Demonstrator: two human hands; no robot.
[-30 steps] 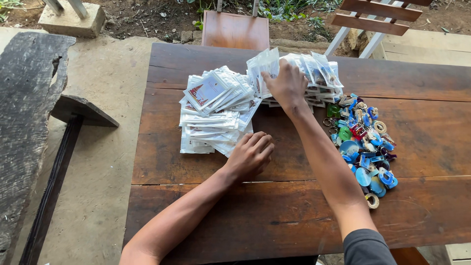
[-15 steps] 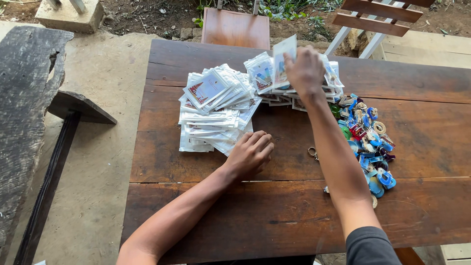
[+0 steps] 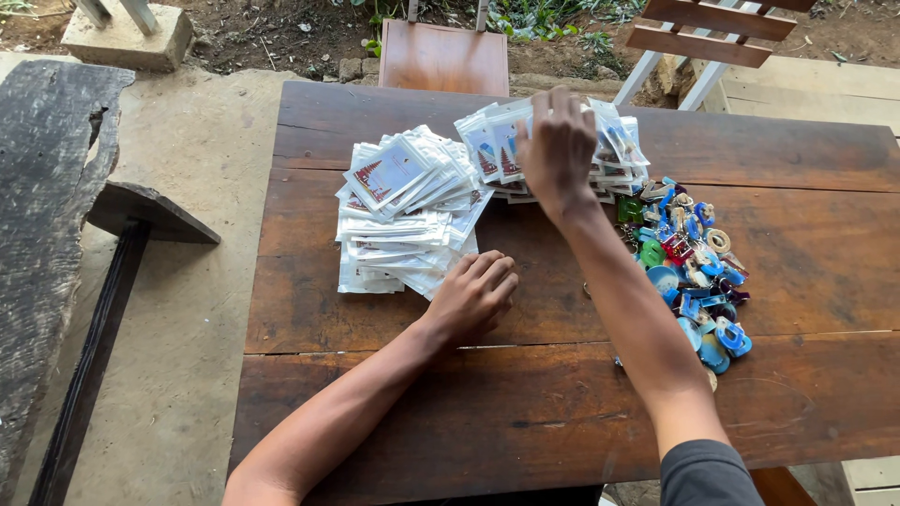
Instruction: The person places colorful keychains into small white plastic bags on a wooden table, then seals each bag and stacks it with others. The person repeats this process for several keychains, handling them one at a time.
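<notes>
I see my right hand (image 3: pixel 555 145) closed on clear packets (image 3: pixel 495 142) atop the far packet stack (image 3: pixel 614 159); beside that stack, nearer me, my left hand (image 3: pixel 473 295) rests loosely curled, empty, on the worktop (image 3: pixel 797 272)

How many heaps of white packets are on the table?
2. One heap lies left of centre, by the left hand. The other is at the far side, under the right hand, partly hidden.

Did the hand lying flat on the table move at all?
No. The left hand stays curled on the wooden table, right beside the near stack of clear packets, as before. Only the right hand shifted.
</notes>
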